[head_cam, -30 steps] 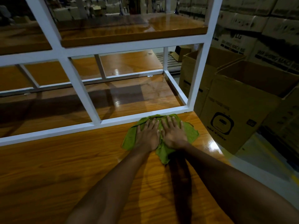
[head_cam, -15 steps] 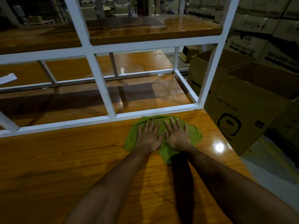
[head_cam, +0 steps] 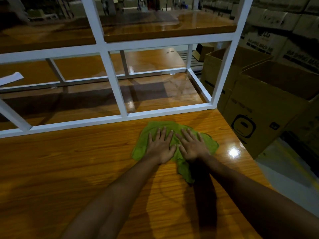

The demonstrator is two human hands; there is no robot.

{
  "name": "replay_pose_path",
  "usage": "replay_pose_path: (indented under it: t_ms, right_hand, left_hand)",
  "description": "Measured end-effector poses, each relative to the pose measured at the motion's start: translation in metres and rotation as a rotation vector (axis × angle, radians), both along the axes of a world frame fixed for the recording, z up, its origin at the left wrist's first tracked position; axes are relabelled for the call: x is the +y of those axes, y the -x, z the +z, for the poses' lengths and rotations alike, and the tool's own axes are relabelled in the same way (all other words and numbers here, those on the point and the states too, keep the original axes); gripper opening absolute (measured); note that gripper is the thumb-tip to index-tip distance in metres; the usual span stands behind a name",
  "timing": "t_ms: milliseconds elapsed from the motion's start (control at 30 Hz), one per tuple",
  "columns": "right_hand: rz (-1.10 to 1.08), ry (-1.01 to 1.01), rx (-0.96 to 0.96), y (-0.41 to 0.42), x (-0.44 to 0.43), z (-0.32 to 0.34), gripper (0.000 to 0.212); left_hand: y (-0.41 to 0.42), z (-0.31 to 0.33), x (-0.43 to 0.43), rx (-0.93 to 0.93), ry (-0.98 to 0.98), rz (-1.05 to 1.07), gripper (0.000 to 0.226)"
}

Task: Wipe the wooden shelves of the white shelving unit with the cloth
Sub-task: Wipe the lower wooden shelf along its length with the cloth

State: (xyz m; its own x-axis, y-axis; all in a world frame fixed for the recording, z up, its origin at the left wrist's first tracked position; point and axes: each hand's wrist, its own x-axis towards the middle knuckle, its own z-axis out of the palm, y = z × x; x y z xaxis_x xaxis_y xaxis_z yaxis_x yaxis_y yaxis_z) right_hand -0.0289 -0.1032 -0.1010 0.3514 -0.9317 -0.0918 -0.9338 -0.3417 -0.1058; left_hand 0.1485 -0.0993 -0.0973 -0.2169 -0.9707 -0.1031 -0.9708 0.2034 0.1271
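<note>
While both palms press flat on the green cloth (head_cam: pixel 176 135), the left hand (head_cam: pixel 161 146) and right hand (head_cam: pixel 192 146) lie side by side, fingers spread and pointing away from the body, gripping nothing, just bearing down. That cloth lies bunched on the near wooden shelf (head_cam: pixel 69 169), close to its right end and just short of the white frame rail (head_cam: pixel 155 112) that runs across ahead of the fingertips. Compared with a second ago, the pair of hands and the cloth sit a touch nearer the right edge, and the view has swung so that more of the shelf's left stretch and a white scrap (head_cam: pixel 11 78) on the lower shelf now show; the grip itself looks unchanged, the same two-palm press. And look at that bright glare spot (head_cam: pixel 233 151) just right of the cloth, with the surface glossy around it; I'd judge this corner is being worked or nearly finished. A faint curved smear shows on the wood below the wrists, so a pass back toward the body looks sensible. Plenty remains: the long run of shelf to the left, plus the upper shelf (head_cam: pixel 164 26) and the lower one behind the frame. Open cardboard boxes (head_cam: pixel 269 107) stand right beside the shelf end, so a wide sweep could push the cloth off the edge.
</note>
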Motion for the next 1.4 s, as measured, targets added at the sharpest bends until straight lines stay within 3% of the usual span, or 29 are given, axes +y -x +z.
replay_pose_path:
  t_ms: [100, 367, 833, 1034, 1167, 1400]
  right_hand:
    - [-0.061, 0.001, 0.012, 0.003, -0.013, 0.000, 0.061]
    - [-0.133, 0.049, -0.023, -0.027, -0.049, -0.004, 0.059]
    - [0.011, 0.018, -0.030, -0.059, 0.038, 0.002, 0.059]
    - [0.086, 0.031, 0.015, -0.019, 0.073, 0.004, 0.079]
    - [0.024, 0.038, 0.022, -0.003, 0.067, 0.002, 0.085]
    - [-0.146, 0.024, 0.005, -0.027, 0.045, 0.001, 0.063]
  left_hand:
    - [0.005, -0.001, -0.017, 0.005, -0.006, -0.015, 0.068]
    - [-0.004, -0.003, -0.049, 0.039, 0.017, 0.016, 0.062]
    - [-0.047, 0.001, 0.044, 0.012, 0.023, 0.098, 0.066]
    - [-0.024, 0.002, 0.074, 0.004, -0.010, 0.028, 0.071]
    - [-0.006, 0.002, 0.065, -0.005, -0.017, 0.010, 0.071]
    - [-0.004, 0.003, 0.055, 0.010, -0.008, 0.022, 0.061]
